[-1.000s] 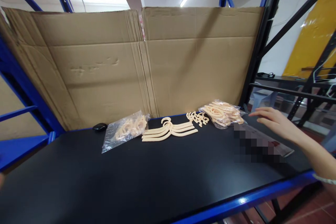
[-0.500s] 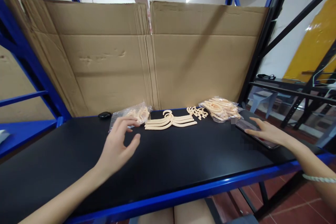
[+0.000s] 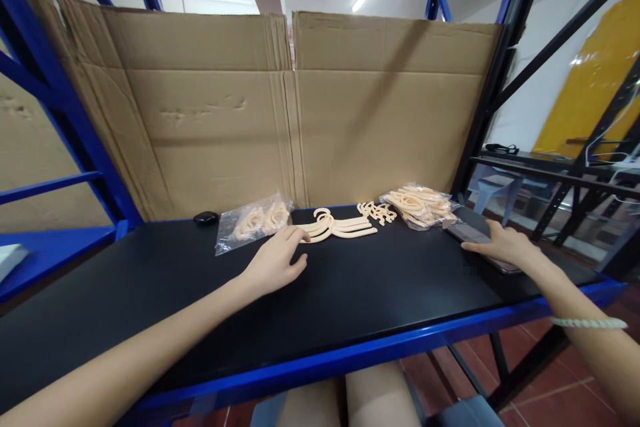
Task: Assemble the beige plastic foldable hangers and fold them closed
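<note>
Several cream hangers [image 3: 345, 229] lie together on the black table, hooks pointing to the back. My left hand [image 3: 280, 260] is over their left end, thumb apart from the curved fingers; whether the fingertips touch the hangers I cannot tell. Behind that hand is a clear plastic bag [image 3: 255, 220] with cream pieces in it. My right hand [image 3: 507, 245], fingers apart, rests on or just above a dark flat phone-like device [image 3: 467, 233] at the table's right side. Small loose cream hooks [image 3: 377, 212] lie right of the hangers, beside a fuller bag of cream parts [image 3: 420, 205].
A cardboard wall [image 3: 215, 113] stands along the back of the table. A black computer mouse [image 3: 205, 218] sits at the back left. Blue metal posts [image 3: 83, 127] rise at the left, and a blue rail [image 3: 400, 340] runs along the front edge.
My left hand has moved right, from in front of the clear bag to the left end of the hangers. My right hand stays at the dark device. The view has shifted slightly.
</note>
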A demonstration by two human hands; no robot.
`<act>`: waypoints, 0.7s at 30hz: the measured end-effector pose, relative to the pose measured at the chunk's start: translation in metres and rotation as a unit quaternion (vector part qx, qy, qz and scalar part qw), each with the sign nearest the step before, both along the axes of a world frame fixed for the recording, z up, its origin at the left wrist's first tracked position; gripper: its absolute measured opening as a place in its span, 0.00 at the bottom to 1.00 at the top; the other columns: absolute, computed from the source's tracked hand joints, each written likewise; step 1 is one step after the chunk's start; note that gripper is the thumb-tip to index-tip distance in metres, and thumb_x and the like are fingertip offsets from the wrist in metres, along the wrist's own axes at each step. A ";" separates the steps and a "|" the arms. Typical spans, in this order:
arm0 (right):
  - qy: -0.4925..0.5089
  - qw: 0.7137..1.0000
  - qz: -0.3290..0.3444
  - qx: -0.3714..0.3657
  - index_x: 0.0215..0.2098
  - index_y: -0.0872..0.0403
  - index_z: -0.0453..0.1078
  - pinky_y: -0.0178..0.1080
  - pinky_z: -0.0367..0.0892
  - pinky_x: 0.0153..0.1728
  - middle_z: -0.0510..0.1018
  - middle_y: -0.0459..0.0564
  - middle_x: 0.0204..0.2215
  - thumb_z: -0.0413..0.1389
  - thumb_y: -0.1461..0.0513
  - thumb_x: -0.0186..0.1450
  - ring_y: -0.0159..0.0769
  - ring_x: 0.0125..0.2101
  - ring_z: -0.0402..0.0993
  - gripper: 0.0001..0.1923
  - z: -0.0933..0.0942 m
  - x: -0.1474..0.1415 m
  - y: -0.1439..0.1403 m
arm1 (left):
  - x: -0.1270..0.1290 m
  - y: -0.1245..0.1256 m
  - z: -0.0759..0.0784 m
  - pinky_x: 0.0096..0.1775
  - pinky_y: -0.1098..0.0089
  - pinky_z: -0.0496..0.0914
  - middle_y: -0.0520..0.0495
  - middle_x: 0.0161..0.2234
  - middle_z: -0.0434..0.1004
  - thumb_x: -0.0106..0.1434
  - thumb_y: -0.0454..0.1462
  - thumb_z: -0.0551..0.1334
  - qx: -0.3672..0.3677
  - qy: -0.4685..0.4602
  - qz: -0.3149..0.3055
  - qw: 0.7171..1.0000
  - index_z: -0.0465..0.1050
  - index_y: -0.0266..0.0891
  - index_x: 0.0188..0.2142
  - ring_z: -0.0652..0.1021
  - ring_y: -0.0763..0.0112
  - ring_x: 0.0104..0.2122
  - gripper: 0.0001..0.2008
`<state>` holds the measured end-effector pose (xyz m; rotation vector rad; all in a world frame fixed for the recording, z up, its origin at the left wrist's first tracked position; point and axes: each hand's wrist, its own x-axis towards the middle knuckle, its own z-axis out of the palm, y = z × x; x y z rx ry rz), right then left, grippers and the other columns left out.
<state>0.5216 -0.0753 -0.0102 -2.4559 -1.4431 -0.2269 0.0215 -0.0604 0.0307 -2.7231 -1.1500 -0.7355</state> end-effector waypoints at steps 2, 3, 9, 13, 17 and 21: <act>-0.032 0.996 0.055 0.057 0.56 0.60 0.64 0.54 0.69 0.40 0.74 0.72 0.48 0.56 0.42 0.53 0.64 0.47 0.72 0.41 0.009 -0.013 0.004 | 0.001 0.009 -0.003 0.47 0.57 0.68 0.43 0.43 0.71 0.59 0.33 0.55 -0.001 0.009 0.005 1.000 0.64 0.39 0.42 0.71 0.57 0.45 0.11; -0.038 0.989 0.107 0.096 0.55 0.62 0.64 0.52 0.69 0.42 0.73 0.71 0.49 0.55 0.44 0.56 0.61 0.48 0.72 0.38 0.015 -0.024 0.008 | 0.002 0.013 -0.005 0.47 0.57 0.68 0.43 0.42 0.71 0.59 0.33 0.55 0.000 0.014 0.005 1.000 0.64 0.39 0.42 0.71 0.57 0.45 0.11; -0.045 0.944 0.301 0.126 0.43 0.58 0.74 0.40 0.69 0.38 0.81 0.57 0.39 0.47 0.62 0.63 0.43 0.38 0.77 0.17 0.057 -0.108 0.051 | 0.008 0.030 -0.019 0.49 0.55 0.67 0.40 0.44 0.72 0.60 0.34 0.56 0.006 0.020 -0.008 1.000 0.66 0.37 0.43 0.71 0.55 0.46 0.11; -0.062 0.916 0.394 0.051 0.39 0.55 0.77 0.32 0.68 0.35 0.82 0.50 0.36 0.51 0.66 0.60 0.35 0.34 0.77 0.14 0.066 -0.147 0.096 | 0.006 0.033 -0.027 0.52 0.55 0.66 0.39 0.47 0.71 0.62 0.36 0.55 0.009 0.008 -0.015 1.000 0.66 0.37 0.46 0.70 0.55 0.50 0.12; -0.092 0.886 0.454 -0.012 0.37 0.52 0.79 0.32 0.67 0.34 0.82 0.49 0.34 0.55 0.69 0.56 0.35 0.32 0.77 0.14 0.058 -0.170 0.134 | 0.004 0.033 -0.031 0.53 0.56 0.66 0.38 0.49 0.71 0.62 0.35 0.55 0.012 -0.009 -0.012 1.000 0.65 0.35 0.49 0.70 0.57 0.51 0.15; -0.120 0.857 0.500 -0.028 0.37 0.52 0.79 0.34 0.67 0.40 0.81 0.51 0.37 0.57 0.72 0.54 0.39 0.39 0.76 0.16 0.050 -0.177 0.157 | 0.004 0.031 -0.032 0.53 0.55 0.66 0.38 0.49 0.71 0.61 0.34 0.56 0.013 -0.020 -0.008 1.000 0.65 0.36 0.49 0.71 0.57 0.50 0.16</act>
